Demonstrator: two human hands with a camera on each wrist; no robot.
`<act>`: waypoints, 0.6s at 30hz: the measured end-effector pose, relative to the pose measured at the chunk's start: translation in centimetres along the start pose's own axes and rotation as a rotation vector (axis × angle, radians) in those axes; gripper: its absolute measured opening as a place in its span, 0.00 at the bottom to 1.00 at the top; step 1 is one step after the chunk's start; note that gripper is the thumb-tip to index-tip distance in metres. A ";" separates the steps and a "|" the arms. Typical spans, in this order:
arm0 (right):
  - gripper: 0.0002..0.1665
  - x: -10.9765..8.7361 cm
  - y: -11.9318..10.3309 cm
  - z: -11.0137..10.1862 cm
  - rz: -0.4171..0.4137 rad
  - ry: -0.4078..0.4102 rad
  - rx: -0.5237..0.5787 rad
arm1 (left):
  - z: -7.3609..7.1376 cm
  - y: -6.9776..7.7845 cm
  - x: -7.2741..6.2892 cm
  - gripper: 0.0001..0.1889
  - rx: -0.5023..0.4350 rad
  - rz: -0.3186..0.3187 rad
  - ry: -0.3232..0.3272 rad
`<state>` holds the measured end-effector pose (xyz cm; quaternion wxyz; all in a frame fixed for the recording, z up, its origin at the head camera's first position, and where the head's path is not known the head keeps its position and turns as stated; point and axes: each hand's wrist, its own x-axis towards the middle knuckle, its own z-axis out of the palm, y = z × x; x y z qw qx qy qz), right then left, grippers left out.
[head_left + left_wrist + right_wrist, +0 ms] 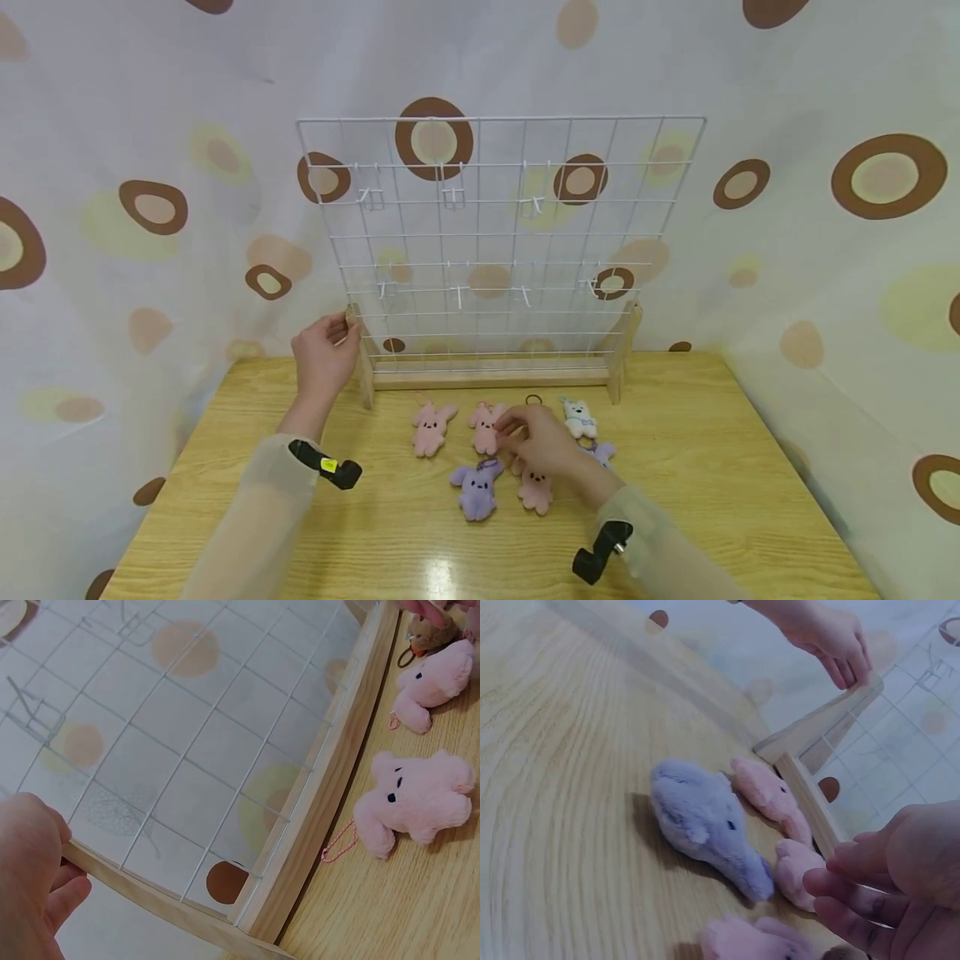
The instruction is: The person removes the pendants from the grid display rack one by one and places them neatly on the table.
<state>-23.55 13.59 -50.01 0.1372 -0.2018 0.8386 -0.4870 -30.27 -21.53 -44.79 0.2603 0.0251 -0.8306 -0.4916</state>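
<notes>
My left hand (324, 354) grips the top of the left wooden post (366, 371) of a white wire grid rack (495, 218). My right hand (543, 437) hovers low over several plush keychains, fingers loosely bent with nothing between them in the right wrist view. Its fingertips are beside a pink plush keychain (483, 432). Another pink plush toy (430, 432) lies to the left, a purple plush toy (477, 493) in front, and a third pink toy (536, 492) under the wrist. A brown plush toy (435, 631) with a dark ring lies mostly hidden behind the right hand.
White hooks (459, 296) hang in two rows on the grid. A white plush toy (579, 419) and a second purple one (602, 453) lie to the right. The rack stands at the back of the wooden table (720, 483), before a patterned curtain (810, 275).
</notes>
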 end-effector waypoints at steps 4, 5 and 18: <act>0.09 -0.6 -0.3 -1.6 -0.076 0.060 -0.052 | -0.3 0.3 -0.5 0.15 -0.008 -0.009 0.022; 0.08 -0.7 -0.3 -2.0 -0.091 0.086 -0.078 | -0.4 0.4 -0.6 0.15 -0.007 -0.011 0.028; 0.25 -2.8 -1.7 -7.2 -0.124 0.416 -0.146 | -0.9 3.3 -2.6 0.17 0.104 0.255 0.104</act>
